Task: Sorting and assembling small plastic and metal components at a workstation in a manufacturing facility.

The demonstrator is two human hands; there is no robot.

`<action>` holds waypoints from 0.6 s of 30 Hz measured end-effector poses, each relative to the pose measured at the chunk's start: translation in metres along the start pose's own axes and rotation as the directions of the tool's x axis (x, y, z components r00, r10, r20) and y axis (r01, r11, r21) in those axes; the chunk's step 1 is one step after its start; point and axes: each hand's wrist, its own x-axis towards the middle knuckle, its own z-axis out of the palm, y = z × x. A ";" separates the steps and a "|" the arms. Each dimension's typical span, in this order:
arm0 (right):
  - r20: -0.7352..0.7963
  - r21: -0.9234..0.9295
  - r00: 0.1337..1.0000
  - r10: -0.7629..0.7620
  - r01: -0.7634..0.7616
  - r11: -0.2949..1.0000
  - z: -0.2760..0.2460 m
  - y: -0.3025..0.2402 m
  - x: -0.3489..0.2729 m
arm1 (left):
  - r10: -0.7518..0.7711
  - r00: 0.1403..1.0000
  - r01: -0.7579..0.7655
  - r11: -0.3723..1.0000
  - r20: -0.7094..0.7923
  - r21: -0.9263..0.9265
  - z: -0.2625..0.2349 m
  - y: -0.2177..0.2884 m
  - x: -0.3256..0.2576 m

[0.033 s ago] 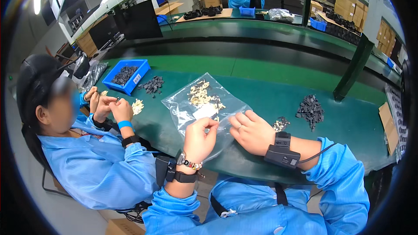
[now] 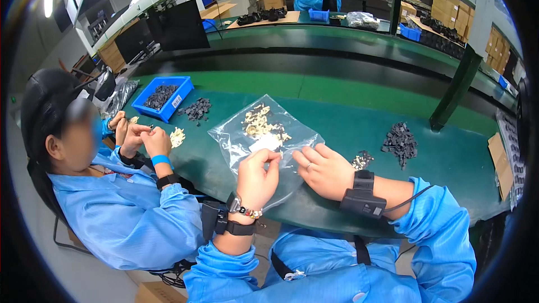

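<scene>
A clear plastic bag (image 2: 227, 134) lies on the green table in front of me, its near edge between my hands. Cream-coloured small parts (image 2: 257, 120), a few dark bits and a white slip (image 2: 266, 143) show in it. My left hand (image 2: 258, 177) is closed at the bag's near side, thumb and forefinger pinched on what looks like the plastic. Over the bag's right edge lies my right hand (image 2: 327, 173), fingers stretched out and slightly bent, its thumb mostly hidden. Just beyond that wrist sits a small pile of mixed cream and dark parts (image 2: 362, 160).
A heap of dark small parts (image 2: 400, 143) lies to the right. At the left, a co-worker (image 2: 112, 191) handles small parts near a blue bin (image 2: 163, 99), a dark pile (image 2: 197, 110) and cream parts (image 2: 177, 137). A green post (image 2: 457, 87) stands at the far right.
My right hand's fingers have shifted very slightly left. The white slip in the bag sits a touch farther from me.
</scene>
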 end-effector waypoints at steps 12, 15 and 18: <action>0.075 0.291 0.976 0.204 -0.217 0.932 0.086 -0.006 0.014 | 0.481 0.872 -0.467 0.872 -0.087 0.145 0.045 0.056 -0.023; 0.244 0.215 0.926 0.290 -0.343 0.915 0.104 -0.003 0.038 | 0.360 0.926 -0.332 0.920 -0.112 0.209 0.047 0.043 -0.022; 0.494 0.349 0.827 0.267 -0.471 0.810 0.109 -0.002 0.057 | 0.307 0.937 -0.284 0.948 -0.167 0.145 0.045 0.026 -0.020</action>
